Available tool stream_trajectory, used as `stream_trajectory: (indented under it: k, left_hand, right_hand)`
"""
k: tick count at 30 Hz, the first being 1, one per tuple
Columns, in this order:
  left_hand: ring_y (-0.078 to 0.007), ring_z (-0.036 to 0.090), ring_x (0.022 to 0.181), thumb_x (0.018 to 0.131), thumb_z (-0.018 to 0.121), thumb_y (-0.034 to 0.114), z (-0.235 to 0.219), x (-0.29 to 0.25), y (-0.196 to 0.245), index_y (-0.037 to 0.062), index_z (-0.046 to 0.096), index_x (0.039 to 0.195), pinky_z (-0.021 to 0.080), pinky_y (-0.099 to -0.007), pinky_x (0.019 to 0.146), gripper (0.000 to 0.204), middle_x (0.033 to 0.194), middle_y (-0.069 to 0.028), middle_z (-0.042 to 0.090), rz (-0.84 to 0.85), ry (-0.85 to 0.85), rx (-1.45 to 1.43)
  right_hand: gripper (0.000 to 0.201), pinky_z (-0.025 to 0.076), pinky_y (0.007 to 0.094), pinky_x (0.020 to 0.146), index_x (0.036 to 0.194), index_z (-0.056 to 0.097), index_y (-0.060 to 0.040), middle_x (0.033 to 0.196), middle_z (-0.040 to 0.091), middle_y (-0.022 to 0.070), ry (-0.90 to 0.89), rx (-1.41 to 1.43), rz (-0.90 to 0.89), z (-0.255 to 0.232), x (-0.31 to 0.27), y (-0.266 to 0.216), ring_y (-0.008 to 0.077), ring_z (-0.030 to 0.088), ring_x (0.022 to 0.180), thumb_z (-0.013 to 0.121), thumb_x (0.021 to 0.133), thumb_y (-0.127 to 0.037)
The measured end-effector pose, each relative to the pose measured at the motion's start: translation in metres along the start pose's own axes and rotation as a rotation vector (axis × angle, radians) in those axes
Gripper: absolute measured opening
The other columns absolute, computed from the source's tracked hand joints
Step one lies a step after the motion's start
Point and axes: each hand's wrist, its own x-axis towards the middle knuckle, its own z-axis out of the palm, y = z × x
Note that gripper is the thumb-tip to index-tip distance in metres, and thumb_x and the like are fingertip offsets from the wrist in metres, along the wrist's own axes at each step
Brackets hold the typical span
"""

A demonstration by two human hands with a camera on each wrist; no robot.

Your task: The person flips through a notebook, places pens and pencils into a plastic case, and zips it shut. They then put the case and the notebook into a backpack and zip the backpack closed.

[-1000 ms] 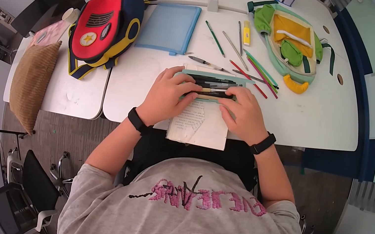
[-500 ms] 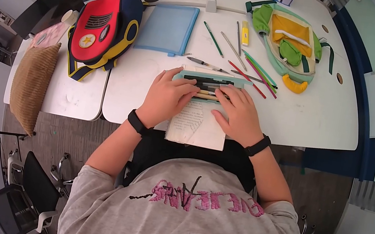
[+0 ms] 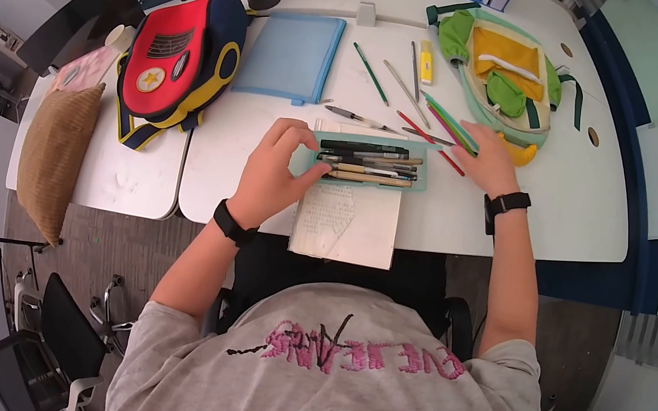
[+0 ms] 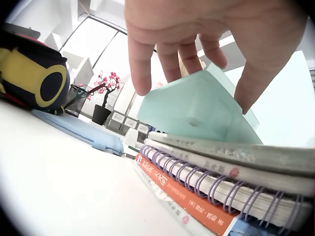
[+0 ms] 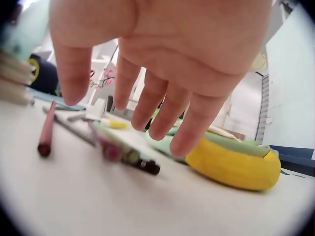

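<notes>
A pale teal pencil case point(image 3: 423, 170) filled with pens and pencils lies open on a stack of books point(image 3: 361, 224). My left hand point(image 3: 269, 170) holds its left end, thumb at the near side and fingers at the far side; the left wrist view shows that end of the case point(image 4: 189, 110) between them. My right hand point(image 3: 488, 161) reaches over a bunch of coloured pens point(image 3: 443, 120), fingers loosely extended and apart. In the right wrist view the pens point(image 5: 130, 155) lie beneath the fingertips, with a red pencil point(image 5: 47, 135) to their left.
More loose pencils, a black pen point(image 3: 353, 116) and a yellow highlighter point(image 3: 426, 64) lie beyond the case. A green-yellow backpack point(image 3: 508, 65) is at the right. To the left are a blue zip folder point(image 3: 289, 58), a red backpack point(image 3: 170, 59) and a brown cushion point(image 3: 56, 153).
My right hand has left the pencil case and moved right to the coloured pens. My left hand has drawn back from the pens inside to the case's left end.
</notes>
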Motion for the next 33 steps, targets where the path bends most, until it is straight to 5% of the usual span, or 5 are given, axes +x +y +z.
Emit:
stream_trajectory:
  k: [5,8,10,14,33]
  left_hand:
    - [-0.0371,0.061,0.125,0.078,0.09,0.02,-0.001,-0.002,0.005,0.0085,0.062,0.125,0.051,-0.0425,0.103,0.056,0.134,-0.0151,0.063,0.083,0.024,-0.147]
    - [-0.0374,0.059,0.13,0.077,0.091,0.026,-0.011,0.001,0.01,0.0085,0.064,0.131,0.046,-0.0477,0.111,0.063,0.135,-0.0133,0.065,0.167,-0.097,-0.064]
    - [-0.0378,0.058,0.132,0.076,0.091,0.027,-0.013,0.001,0.009,0.0083,0.066,0.132,0.044,-0.0493,0.114,0.064,0.134,-0.0126,0.066,0.208,-0.197,0.047]
    - [-0.0328,0.058,0.133,0.079,0.087,0.034,-0.01,-0.004,0.002,0.0168,0.073,0.127,0.039,-0.0592,0.117,0.052,0.131,-0.0057,0.069,0.267,-0.285,0.198]
    - [-0.0295,0.054,0.136,0.088,0.08,0.028,-0.004,-0.008,0.003,0.0184,0.072,0.122,0.04,-0.0584,0.117,0.037,0.13,-0.0025,0.065,0.311,-0.348,0.354]
  right_hand:
    - [0.047,0.049,0.0414,0.107,0.135,0.066,-0.004,0.134,0.067,0.0174,-0.145,0.047,0.089,-0.008,0.013,-0.02,0.0363,0.062,0.124,0.073,0.095,-0.027]
    - [0.041,0.05,0.0413,0.105,0.132,0.068,-0.0057,0.131,0.067,0.016,0.018,0.167,0.014,-0.026,0.024,-0.037,0.0365,0.064,0.121,0.07,0.097,-0.027]
    - [0.037,0.05,0.0418,0.106,0.132,0.069,-0.0041,0.13,0.069,0.0165,-0.089,0.497,-0.165,-0.035,0.019,-0.066,0.0355,0.066,0.118,0.069,0.099,-0.023]
    - [0.042,0.046,0.0429,0.111,0.137,0.067,-0.0081,0.14,0.064,0.0157,-0.166,0.259,-0.382,-0.011,-0.014,-0.094,0.0348,0.057,0.132,0.071,0.099,-0.023]
    - [0.053,0.039,0.0408,0.117,0.144,0.063,-0.0109,0.148,0.054,0.0131,-0.281,0.356,-0.25,0.0,-0.022,-0.095,0.0323,0.048,0.14,0.076,0.092,-0.017]
